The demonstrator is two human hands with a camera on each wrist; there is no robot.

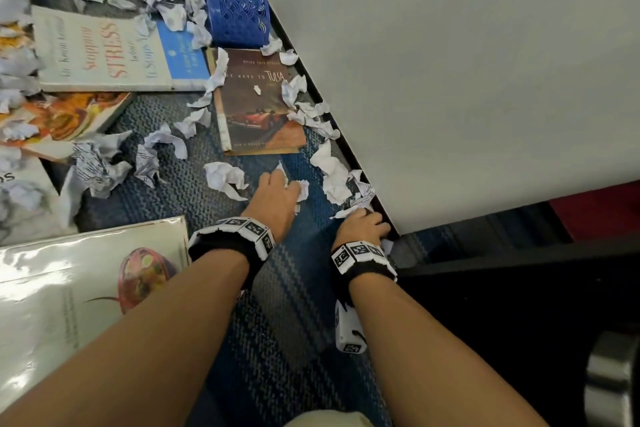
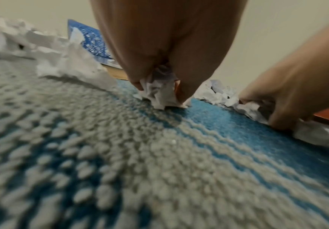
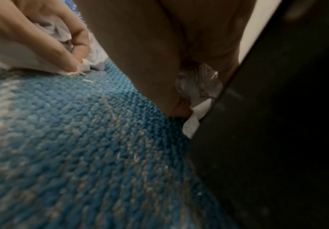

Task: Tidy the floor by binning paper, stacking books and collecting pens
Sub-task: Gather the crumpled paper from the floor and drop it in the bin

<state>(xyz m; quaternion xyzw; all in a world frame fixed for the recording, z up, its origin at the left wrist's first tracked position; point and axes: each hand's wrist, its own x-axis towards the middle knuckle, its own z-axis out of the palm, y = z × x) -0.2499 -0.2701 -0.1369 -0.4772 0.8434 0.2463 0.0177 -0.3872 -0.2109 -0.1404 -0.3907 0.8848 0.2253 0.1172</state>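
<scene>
My left hand (image 1: 282, 185) is down on the blue carpet, its fingers closed round a crumpled white paper ball (image 2: 158, 93). My right hand (image 1: 363, 222) grips another crumpled paper (image 3: 198, 86) against the dark base of the wall. Several more paper balls (image 1: 225, 178) lie across the carpet and along the wall (image 1: 334, 177). A brown book (image 1: 258, 104) lies just beyond my left hand. A white "Stress" book (image 1: 104, 52) and an orange-covered book (image 1: 65, 120) lie to the left. A blue perforated cup (image 1: 239, 17) stands by the far wall.
A large glossy book (image 1: 76, 291) lies near my left forearm at the lower left. A pale wall panel (image 1: 450, 80) runs diagonally along the right, with a dark gap (image 1: 502, 288) below it. A metal cylinder (image 1: 613, 378) sits at the lower right corner.
</scene>
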